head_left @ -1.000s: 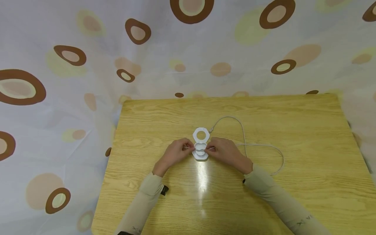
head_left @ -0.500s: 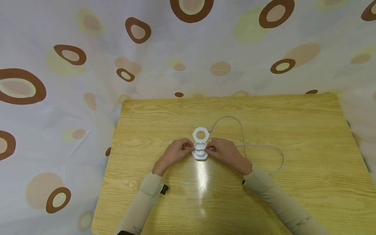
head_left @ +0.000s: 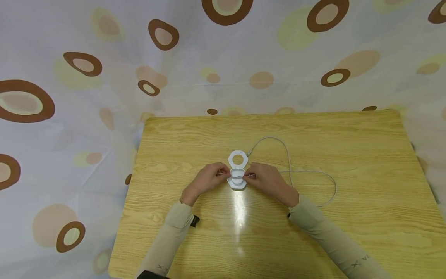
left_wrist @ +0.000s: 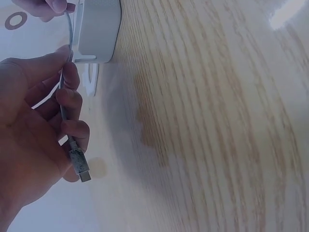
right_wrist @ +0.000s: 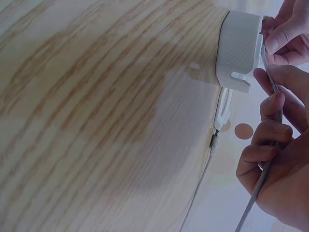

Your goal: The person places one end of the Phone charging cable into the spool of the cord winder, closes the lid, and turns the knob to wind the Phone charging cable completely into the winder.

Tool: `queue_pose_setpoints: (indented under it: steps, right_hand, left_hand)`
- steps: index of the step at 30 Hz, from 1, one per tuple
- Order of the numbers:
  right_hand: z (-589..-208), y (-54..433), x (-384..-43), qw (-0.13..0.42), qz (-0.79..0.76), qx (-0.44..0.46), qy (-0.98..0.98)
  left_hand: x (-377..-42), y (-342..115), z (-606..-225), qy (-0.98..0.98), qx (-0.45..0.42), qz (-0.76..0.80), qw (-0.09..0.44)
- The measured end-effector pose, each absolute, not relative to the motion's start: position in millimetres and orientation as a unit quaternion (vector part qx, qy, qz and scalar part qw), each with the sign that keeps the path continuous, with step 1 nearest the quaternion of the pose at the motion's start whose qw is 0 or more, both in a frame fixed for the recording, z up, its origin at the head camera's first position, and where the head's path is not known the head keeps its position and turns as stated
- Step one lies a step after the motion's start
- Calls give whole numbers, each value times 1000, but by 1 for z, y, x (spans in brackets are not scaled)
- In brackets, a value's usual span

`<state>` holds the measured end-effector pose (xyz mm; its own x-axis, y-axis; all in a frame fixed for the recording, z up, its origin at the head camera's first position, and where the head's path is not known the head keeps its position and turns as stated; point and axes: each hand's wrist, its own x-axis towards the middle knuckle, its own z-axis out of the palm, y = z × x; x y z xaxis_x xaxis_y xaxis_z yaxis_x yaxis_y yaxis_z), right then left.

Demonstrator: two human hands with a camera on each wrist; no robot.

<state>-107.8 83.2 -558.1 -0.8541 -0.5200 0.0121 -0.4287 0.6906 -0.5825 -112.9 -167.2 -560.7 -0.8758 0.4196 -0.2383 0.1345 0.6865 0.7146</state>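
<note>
A white hexagonal case (head_left: 237, 186) stands on the table with its ring-shaped lid (head_left: 238, 151) folded back behind it. Across the case's top runs a pale USB cable (right_wrist: 256, 188). My left hand (head_left: 207, 178) pinches this cable at the case's left side. Its curled fingers also wrap the cable end, and the metal plug (left_wrist: 79, 163) sticks out below them in the left wrist view. At the case's right side my right hand (head_left: 268, 180) grips the same cable between thumb and fingertips, the other fingers curled along it. A short stretch of cable spans between both hands.
Near the lid's right side lies the cable's other plug (right_wrist: 215, 141), from which the cable loops over the wooden table (head_left: 366, 155) to the right. A patterned curtain (head_left: 261, 46) hangs behind the table and at its sides.
</note>
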Motion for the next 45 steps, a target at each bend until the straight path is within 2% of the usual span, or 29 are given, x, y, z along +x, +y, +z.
queue_pose_setpoints:
  steps: [7, 12, 34, 38, 45]
  right_hand:
    - [-559, 84, -108, 89, -289, -265, 916]
    - [-560, 84, -108, 73, -289, -265, 917]
    - [-560, 76, -102, 54, -285, -189, 938]
    - [-562, 76, -103, 70, -301, -180, 934]
    - [-565, 87, -107, 135, -393, -157, 896]
  left_hand:
    - [-113, -166, -556, 899, 160, 353, 202]
    - [-113, -166, -560, 903, 160, 342, 205]
    - [-111, -158, -554, 910, 157, 325, 202]
    - [-111, -158, -554, 908, 155, 330, 205]
    - [-108, -165, -561, 886, 150, 391, 198]
